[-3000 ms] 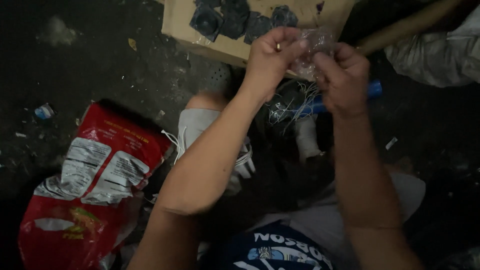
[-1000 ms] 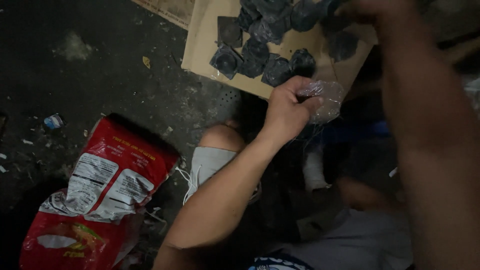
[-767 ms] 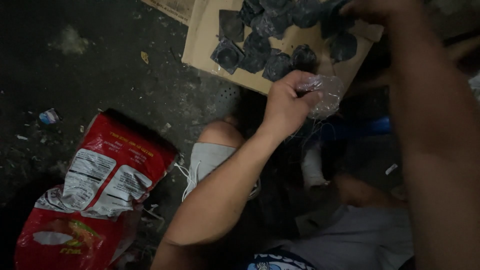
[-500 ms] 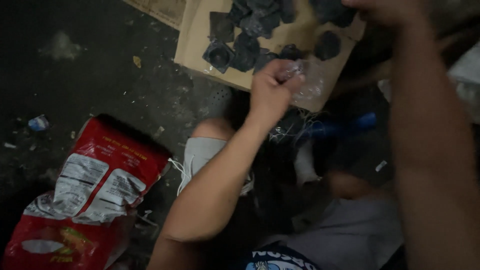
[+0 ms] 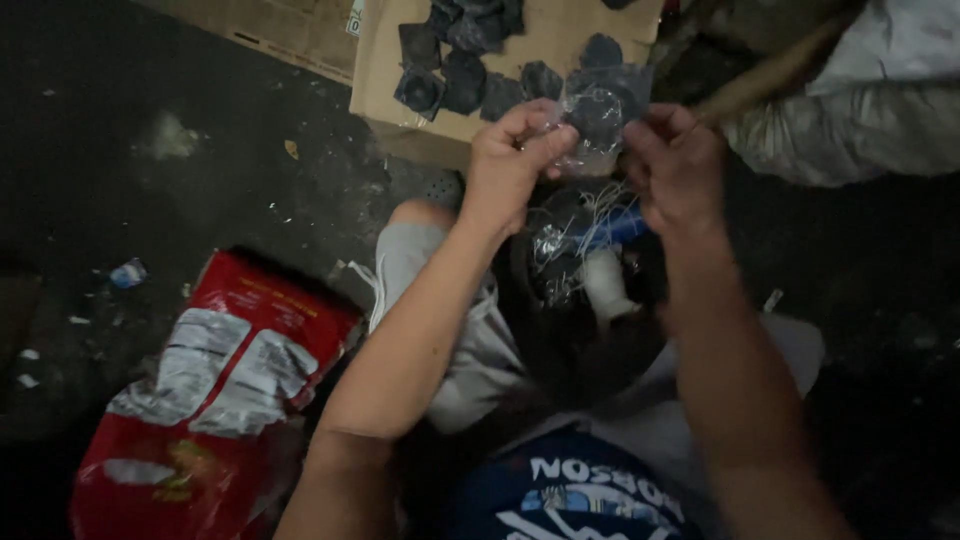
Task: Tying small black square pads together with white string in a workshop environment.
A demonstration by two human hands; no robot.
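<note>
My left hand [image 5: 512, 150] and my right hand [image 5: 680, 165] are raised in front of me, both pinching a small clear plastic bag [image 5: 592, 118] that has a dark round piece inside. The bag hangs between the two hands, above my lap. Just beyond it lies a flat piece of brown cardboard [image 5: 545, 40] on the floor, with several dark packed pieces [image 5: 462, 70] laid out on it. Below the hands, between my knees, sits a dark bundle of clear plastic and thin white strands [image 5: 575, 250] with a blue item in it.
A red and white printed sack [image 5: 205, 395] lies on the dark floor at the lower left. A grey-white sack [image 5: 870, 95] and a wooden stick [image 5: 775, 70] are at the upper right. Small litter [image 5: 128, 272] dots the floor at left.
My right hand has come down from the cardboard to the bag that my left hand was holding alone. Both hands now grip it. The view has shifted slightly.
</note>
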